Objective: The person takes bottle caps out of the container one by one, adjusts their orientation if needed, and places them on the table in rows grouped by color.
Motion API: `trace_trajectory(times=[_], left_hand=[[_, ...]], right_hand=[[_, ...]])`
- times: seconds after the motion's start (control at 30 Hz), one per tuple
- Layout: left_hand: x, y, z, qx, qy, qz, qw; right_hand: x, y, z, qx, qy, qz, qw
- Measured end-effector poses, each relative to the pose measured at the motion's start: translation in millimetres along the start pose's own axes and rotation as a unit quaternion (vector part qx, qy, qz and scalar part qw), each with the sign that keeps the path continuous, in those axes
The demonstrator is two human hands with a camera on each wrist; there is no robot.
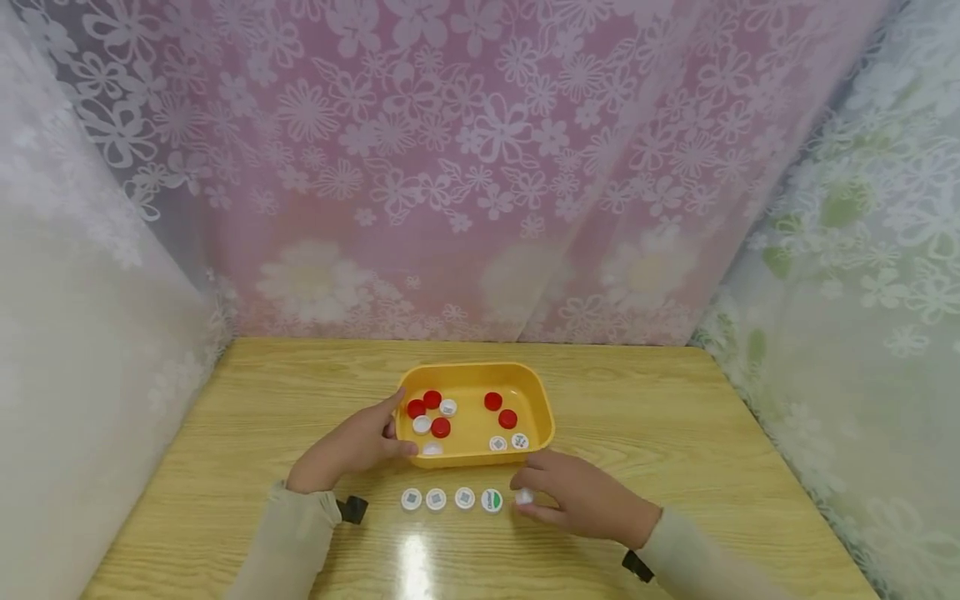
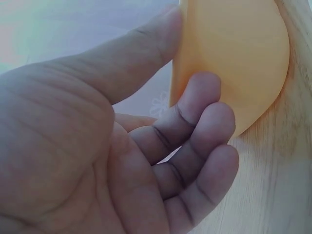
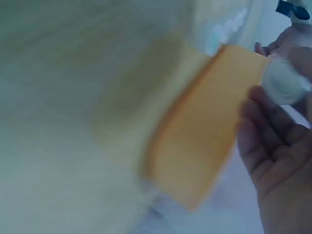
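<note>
A yellow plastic tray (image 1: 468, 461) stands on the table with red bottle caps (image 1: 440, 427) and white bottle caps (image 1: 498, 444) lying in it. At its left end my left hand (image 1: 363, 440) grips the wall; the left wrist view shows the thumb (image 2: 168, 31) at the rim and curled fingers (image 2: 214, 126) by the outer side. My right hand (image 1: 588, 498), in front of the tray's right part, pinches a white bottle cap (image 3: 282, 83) between thumb and fingers. Left of that hand, several white caps (image 1: 436, 500) lie in a row, one with a green mark (image 1: 492, 501).
The wooden table (image 1: 645, 400) reaches back to a pink flowered curtain (image 1: 450, 208). Pale curtains (image 1: 97, 250) hang at both sides. Both wrists carry small black devices (image 1: 352, 509). The right wrist view is blurred.
</note>
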State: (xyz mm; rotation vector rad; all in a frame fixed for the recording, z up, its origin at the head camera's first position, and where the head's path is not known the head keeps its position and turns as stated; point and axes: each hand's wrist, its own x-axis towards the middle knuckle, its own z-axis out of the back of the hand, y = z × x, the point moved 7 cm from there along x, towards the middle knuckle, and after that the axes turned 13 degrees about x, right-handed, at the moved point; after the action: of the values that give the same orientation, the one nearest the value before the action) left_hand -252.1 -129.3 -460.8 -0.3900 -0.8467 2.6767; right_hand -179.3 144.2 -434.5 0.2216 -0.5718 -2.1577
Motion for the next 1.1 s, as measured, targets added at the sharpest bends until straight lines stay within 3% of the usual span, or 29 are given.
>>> trace_trajectory(times=[0.13, 0.37, 0.63, 1.1], left_hand=[[0.0, -0.8, -1.1, 0.000, -0.003, -0.001, 1.0000], [-2.4, -3.0, 1.0, -0.001, -0.005, 0.005, 1.0000], [-0.6, -1.3, -0.4, -0.004, -0.005, 0.011, 0.9999], [0.2, 0.1, -0.9, -0.003, -0.008, 0.010, 0.9999]], right_hand=[[-14.4, -20.3, -19.2, 0.045, 0.017, -0.067, 0.997], [-11.8, -21.4, -30.8, 0.012, -0.003, -0.040, 0.999], [-2.8, -28.3, -35.3, 0.003, -0.005, -0.066, 0.998], [1.0, -34.9, -41.8, 0.033, -0.001, -0.085, 0.996]])
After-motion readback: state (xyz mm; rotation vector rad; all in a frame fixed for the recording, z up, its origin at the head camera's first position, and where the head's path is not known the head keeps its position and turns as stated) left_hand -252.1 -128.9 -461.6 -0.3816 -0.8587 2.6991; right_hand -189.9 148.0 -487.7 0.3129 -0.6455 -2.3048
